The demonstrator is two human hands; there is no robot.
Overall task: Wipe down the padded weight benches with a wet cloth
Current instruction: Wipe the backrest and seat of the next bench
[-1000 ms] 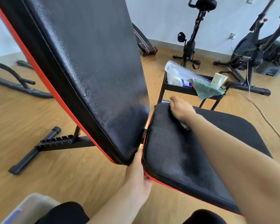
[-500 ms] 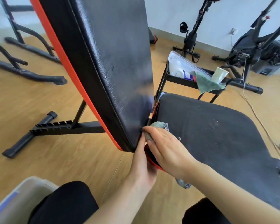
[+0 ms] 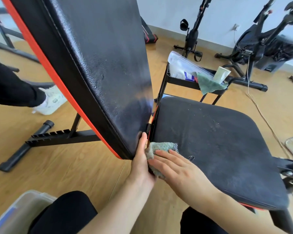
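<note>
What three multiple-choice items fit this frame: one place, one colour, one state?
1. Where is the wiping cloth?
A) on the near corner of the seat pad, by the gap to the backrest pad
B) on the floor
C) draped over the backrest's top

2. What colour is the trim along the backrest pad's edge?
A) blue
B) red-orange
C) yellow

3. How is the right hand?
A) flat, fingers straight, pressing the cloth
B) a fist holding nothing
C) lifted clear of the bench

Key: 1 A, the cloth sits on the seat pad's corner next to the gap; 2 B, a red-orange stripe runs down the pad's side; 3 A, straight fingers lie across the cloth.
</note>
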